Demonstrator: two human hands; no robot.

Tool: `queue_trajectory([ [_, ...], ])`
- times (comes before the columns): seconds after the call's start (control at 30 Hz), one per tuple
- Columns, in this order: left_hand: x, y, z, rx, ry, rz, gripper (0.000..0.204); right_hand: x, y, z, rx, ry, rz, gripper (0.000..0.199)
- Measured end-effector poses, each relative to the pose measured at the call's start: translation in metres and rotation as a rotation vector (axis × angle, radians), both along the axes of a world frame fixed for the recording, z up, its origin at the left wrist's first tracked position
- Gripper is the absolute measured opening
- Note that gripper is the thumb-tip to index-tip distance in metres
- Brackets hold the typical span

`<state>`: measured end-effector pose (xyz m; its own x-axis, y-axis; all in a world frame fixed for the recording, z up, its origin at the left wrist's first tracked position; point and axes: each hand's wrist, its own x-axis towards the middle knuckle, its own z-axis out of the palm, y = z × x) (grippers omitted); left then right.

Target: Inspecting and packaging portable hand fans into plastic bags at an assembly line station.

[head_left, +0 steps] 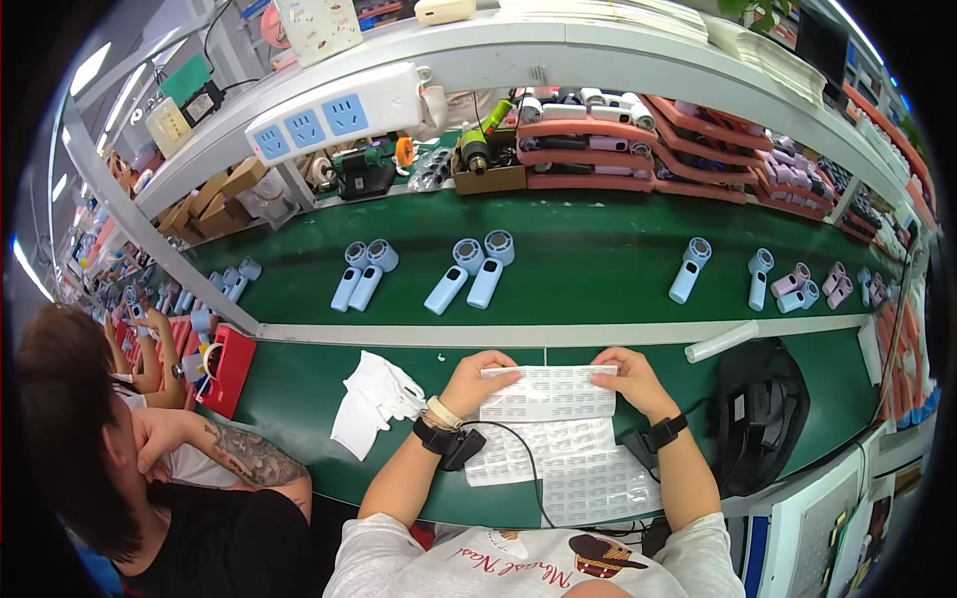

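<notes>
Between my two hands a white sheet of printed labels (548,395) is stretched out above the green table. My left hand (477,385) pinches its upper left corner, thumb on top. The upper right corner is gripped by my right hand (635,382) in the same way, its other fingers hidden behind the sheet. More label sheets (600,490) lie overlapping on the table below, close to my body. Left of my left hand rests a crumpled pair of white gloves (371,401). Both wrists carry black strapped devices, with a cable hanging across the sheets.
Light-blue handheld fans (485,281) lie in groups on the green belt beyond the table. A black bag (763,417) and a translucent roll (721,341) sit at the right. A power strip (379,105) hangs from the shelf. A person (214,478) sits at my left.
</notes>
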<state>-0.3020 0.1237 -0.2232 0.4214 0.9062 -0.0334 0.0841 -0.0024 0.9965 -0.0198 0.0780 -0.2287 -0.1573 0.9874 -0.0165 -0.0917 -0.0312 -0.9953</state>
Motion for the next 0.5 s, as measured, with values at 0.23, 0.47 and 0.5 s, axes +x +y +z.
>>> queue_trajectory([
  [0.23,-0.006,0.007,-0.006,-0.061,0.023,-0.093,0.014,0.006,0.008,0.001,-0.076,-0.074,0.051,0.01],
  [0.47,-0.009,0.005,-0.006,-0.074,0.072,-0.101,0.015,0.008,-0.001,0.004,-0.072,-0.069,0.086,0.012],
  [0.5,-0.009,0.004,-0.006,-0.073,0.072,-0.102,0.015,0.008,-0.003,0.005,-0.071,-0.071,0.094,0.013],
])
